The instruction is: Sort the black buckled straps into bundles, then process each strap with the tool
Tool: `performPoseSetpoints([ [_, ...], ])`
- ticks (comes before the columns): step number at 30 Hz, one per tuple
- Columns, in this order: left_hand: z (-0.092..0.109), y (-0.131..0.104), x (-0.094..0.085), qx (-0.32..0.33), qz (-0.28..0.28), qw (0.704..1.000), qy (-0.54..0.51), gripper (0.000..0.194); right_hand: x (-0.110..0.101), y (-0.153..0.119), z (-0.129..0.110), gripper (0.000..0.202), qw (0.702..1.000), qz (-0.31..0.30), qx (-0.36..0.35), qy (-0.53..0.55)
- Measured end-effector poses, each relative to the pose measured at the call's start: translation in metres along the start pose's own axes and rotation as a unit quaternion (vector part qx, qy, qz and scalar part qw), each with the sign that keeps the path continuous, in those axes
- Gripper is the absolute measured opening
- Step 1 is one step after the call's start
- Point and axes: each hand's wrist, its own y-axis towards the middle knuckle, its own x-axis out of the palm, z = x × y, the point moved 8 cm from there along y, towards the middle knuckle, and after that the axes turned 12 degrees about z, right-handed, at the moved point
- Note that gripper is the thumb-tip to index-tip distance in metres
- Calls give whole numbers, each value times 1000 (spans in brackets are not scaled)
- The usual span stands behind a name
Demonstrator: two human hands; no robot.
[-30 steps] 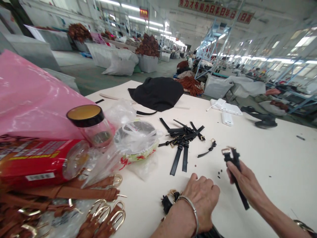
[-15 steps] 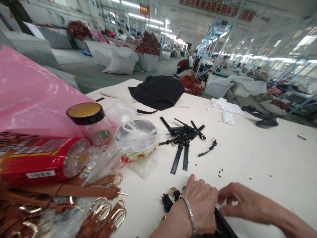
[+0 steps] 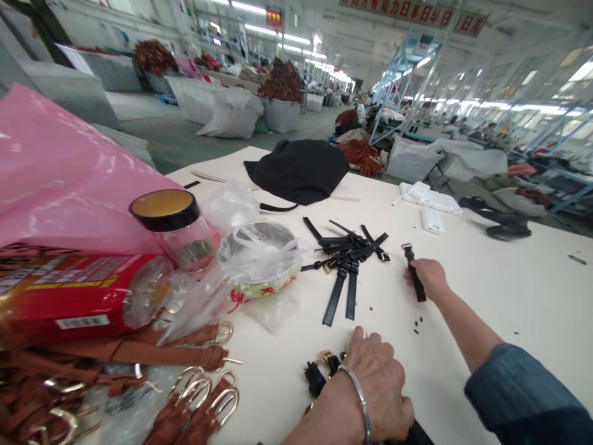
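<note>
My right hand [image 3: 430, 278] reaches out over the table, its fingers pinching a short black buckle strap [image 3: 419, 289] with a small buckle at its far end. Nearer to me, my left hand [image 3: 377, 377], a silver bangle at its wrist, is curled over a bundle of black straps [image 3: 419, 432]. Some black straps with gold buckles [image 3: 328, 360] stick out on its left side. What lies under the left palm is hidden. To the left of my right hand lies a loose pile of black straps [image 3: 345, 247], some with gold buckles.
Brown belts [image 3: 134, 352] with gold buckles lie at the left, beside a red container [image 3: 69, 296], a gold-lidded jar [image 3: 188, 232] and a bag-covered bowl [image 3: 259, 253]. Black cloth [image 3: 301, 170] and white power-bank-like devices [image 3: 430, 204] are farther back. Tiny dark bits [image 3: 418, 324] dot the table.
My right hand has moved away from my left hand, forward to the strap that lay right of the pile, and now grips it. The left hand has stayed almost in place.
</note>
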Motion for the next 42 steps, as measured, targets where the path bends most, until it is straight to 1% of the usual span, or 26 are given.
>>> performPoseSetpoints([
  [3,-1,0,1,-3,1,1000,1,33,0,16,-12,35,994,28,31,96],
  [6,-2,-1,1,-10,3,1000,-1,33,9,30,-34,36,990,29,31,137],
  [10,-2,-1,5,-9,-8,1000,-9,31,28,39,-60,31,993,-10,-17,117],
  [14,-3,-2,6,-16,1,1000,-14,32,41,35,-73,30,993,-57,-86,56],
  [17,-4,-2,7,-14,-7,1000,-13,34,39,29,-71,22,991,-71,-114,3],
  [20,-3,-1,7,-14,-21,1000,-14,35,26,25,-63,12,990,-72,-119,-34],
  [24,-4,1,7,-22,-27,999,-20,34,4,17,-45,15,991,-68,-101,-50],
  [27,-3,2,6,-23,-23,999,-17,35,-1,8,-37,18,995,-68,-74,-24],
  [29,-2,2,3,-20,-15,1000,-11,35,6,1,-36,25,996,-73,-47,3],
  [31,-1,2,0,-20,-14,1000,-6,34,21,-6,-40,29,995,-95,-22,25],
  [34,-1,2,-1,-23,-17,1000,-4,33,42,-15,-51,28,991,-130,4,40],
  [36,-1,2,0,-21,-17,1000,-1,33,45,-18,-55,27,990,-132,14,43],
  [39,-1,3,1,-11,-18,1000,4,34,31,-20,-55,30,992,-116,19,54],
  [42,0,4,1,-5,-21,1000,4,34,8,-22,-46,36,992,-100,19,73],
])
